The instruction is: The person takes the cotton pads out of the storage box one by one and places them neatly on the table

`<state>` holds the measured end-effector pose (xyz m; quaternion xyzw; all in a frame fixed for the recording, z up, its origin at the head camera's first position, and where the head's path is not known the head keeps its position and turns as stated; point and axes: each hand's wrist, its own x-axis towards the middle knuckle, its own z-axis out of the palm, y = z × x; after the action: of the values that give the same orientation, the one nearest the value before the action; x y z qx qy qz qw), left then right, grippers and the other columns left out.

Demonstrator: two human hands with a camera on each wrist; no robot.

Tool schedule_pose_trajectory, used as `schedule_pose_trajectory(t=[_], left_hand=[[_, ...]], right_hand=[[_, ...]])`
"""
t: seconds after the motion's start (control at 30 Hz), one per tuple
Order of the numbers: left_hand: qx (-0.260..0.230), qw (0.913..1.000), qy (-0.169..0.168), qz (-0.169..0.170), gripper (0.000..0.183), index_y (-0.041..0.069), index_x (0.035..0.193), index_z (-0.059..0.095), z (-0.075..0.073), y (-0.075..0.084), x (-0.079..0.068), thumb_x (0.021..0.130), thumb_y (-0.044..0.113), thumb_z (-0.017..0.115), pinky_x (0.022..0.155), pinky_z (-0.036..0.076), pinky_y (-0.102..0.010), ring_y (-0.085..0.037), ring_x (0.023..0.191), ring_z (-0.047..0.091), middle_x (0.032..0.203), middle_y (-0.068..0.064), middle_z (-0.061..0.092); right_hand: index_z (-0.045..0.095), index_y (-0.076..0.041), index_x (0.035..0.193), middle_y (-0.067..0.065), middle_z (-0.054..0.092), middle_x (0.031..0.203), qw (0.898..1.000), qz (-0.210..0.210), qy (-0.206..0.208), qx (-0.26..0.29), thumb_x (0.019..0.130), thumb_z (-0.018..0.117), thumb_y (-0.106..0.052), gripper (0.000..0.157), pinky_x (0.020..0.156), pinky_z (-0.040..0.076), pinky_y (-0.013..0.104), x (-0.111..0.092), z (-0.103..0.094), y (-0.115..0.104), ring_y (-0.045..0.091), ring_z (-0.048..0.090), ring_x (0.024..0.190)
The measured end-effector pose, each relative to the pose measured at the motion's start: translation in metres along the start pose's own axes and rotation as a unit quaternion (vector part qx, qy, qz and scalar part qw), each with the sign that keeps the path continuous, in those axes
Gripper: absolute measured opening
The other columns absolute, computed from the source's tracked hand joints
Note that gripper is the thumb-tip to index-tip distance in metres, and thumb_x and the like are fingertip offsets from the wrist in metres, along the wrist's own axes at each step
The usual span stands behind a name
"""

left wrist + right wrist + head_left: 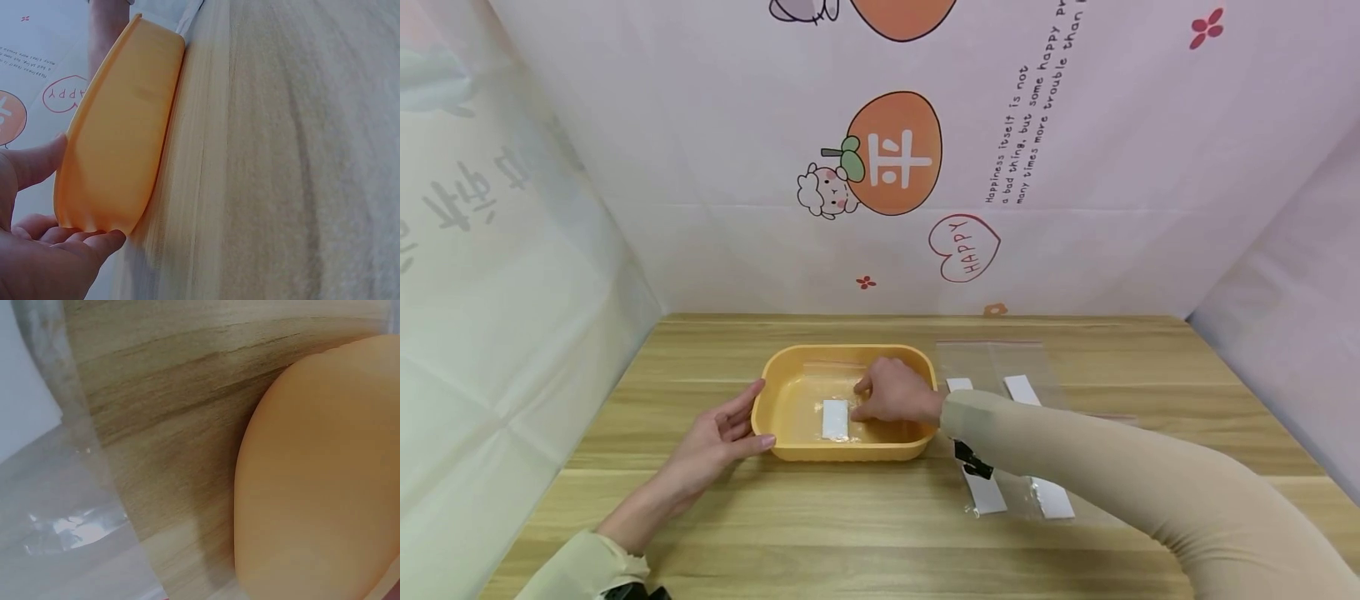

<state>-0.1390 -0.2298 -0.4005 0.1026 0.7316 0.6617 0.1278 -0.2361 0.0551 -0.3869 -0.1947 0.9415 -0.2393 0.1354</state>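
Observation:
A yellow plastic basin [850, 452] stands on the wooden table. My left hand [711, 446] holds its left end; in the left wrist view the thumb [39, 164] touches the rim and the fingertips lie against the outer wall. Inside the basin lies a clear plastic bag with a white rectangle [835, 419]. My right hand [893, 392] reaches into the basin from the right. Its thumb and fingers are spread apart, just right of the white rectangle; whether they touch the bag is too small to tell. The right wrist view shows only the basin's outside [312, 475], hiding the hand.
Clear zip bags [977, 358] with white rectangles [1054, 498] lie right of the basin, partly under the right sleeve [1075, 458]. Printed white sheeting [737, 167] rises behind the table and at both sides.

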Motion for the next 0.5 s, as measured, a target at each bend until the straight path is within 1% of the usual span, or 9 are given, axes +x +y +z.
schedule_pose_trajectory(t=[0.07,0.1,0.2,0.27,0.37,0.43,0.5], left_hand=[[0.001,1.0000,0.001,0.000,0.091,0.002,0.168,0.017,0.0000,0.0003,0.0000,0.098,0.007,0.076,0.104,0.047,-0.023,-0.042,0.151,0.029,0.171,-0.025,0.016],[0.003,1.0000,0.001,0.000,0.091,0.002,0.168,0.017,0.0001,0.0005,0.0000,0.098,0.007,0.076,0.104,0.047,-0.023,-0.042,0.151,0.029,0.171,-0.025,0.015],[0.005,1.0000,0.003,0.000,0.092,0.001,0.167,0.017,0.0002,0.0004,-0.0001,0.098,0.007,0.076,0.105,0.046,-0.023,-0.042,0.151,0.029,0.171,-0.025,0.015],[0.007,1.0000,0.004,0.000,0.092,0.001,0.167,0.017,0.0005,0.0005,-0.0003,0.098,0.007,0.076,0.105,0.046,-0.023,-0.042,0.151,0.029,0.171,-0.025,0.015],[0.008,1.0000,0.005,0.000,0.092,0.001,0.167,0.017,0.0012,0.0004,-0.0002,0.097,0.006,0.076,0.105,0.046,-0.024,-0.042,0.151,0.029,0.170,-0.025,0.015],[0.009,0.9999,0.006,0.000,0.092,0.001,0.167,0.017,0.0014,0.0003,0.0000,0.097,0.006,0.076,0.106,0.045,-0.023,-0.042,0.151,0.029,0.171,-0.025,0.014],[0.010,0.9999,0.007,0.002,0.091,0.000,0.167,0.016,0.0014,0.0000,0.0003,0.097,0.006,0.076,0.106,0.045,-0.023,-0.042,0.152,0.028,0.171,-0.025,0.014]], right_hand=[[0.083,-0.008,0.115,0.000,0.079,0.108,1.000,-0.009,0.008,-0.001,0.086,0.091,-0.026,0.035,0.063,0.044,0.023,-0.0017,-0.0003,-0.0006,0.012,0.055,0.070],[0.084,-0.008,0.113,0.000,0.079,0.109,1.000,-0.014,0.011,-0.001,0.087,0.090,-0.024,0.031,0.065,0.046,0.023,-0.0025,-0.0005,-0.0008,0.011,0.057,0.073],[0.085,-0.010,0.108,-0.002,0.079,0.103,0.999,-0.028,0.020,0.002,0.092,0.085,-0.020,0.018,0.069,0.048,0.024,-0.0045,-0.0010,-0.0017,0.011,0.061,0.077],[0.086,-0.012,0.104,-0.002,0.078,0.100,0.999,-0.039,0.027,0.006,0.095,0.081,-0.016,0.011,0.069,0.048,0.024,-0.0059,-0.0014,-0.0022,0.011,0.061,0.078],[0.086,-0.012,0.104,-0.002,0.078,0.100,0.998,-0.049,0.039,0.021,0.098,0.077,-0.013,0.011,0.066,0.045,0.023,-0.0075,-0.0014,-0.0023,0.011,0.060,0.077],[0.086,-0.011,0.106,-0.002,0.078,0.097,0.997,-0.046,0.042,0.054,0.099,0.074,-0.012,0.013,0.063,0.047,0.022,-0.0088,-0.0014,-0.0033,0.011,0.063,0.073],[0.084,-0.009,0.111,0.000,0.078,0.092,0.993,-0.040,0.040,0.101,0.102,0.072,-0.013,0.016,0.061,0.050,0.022,-0.0104,-0.0022,-0.0059,0.013,0.065,0.070]])
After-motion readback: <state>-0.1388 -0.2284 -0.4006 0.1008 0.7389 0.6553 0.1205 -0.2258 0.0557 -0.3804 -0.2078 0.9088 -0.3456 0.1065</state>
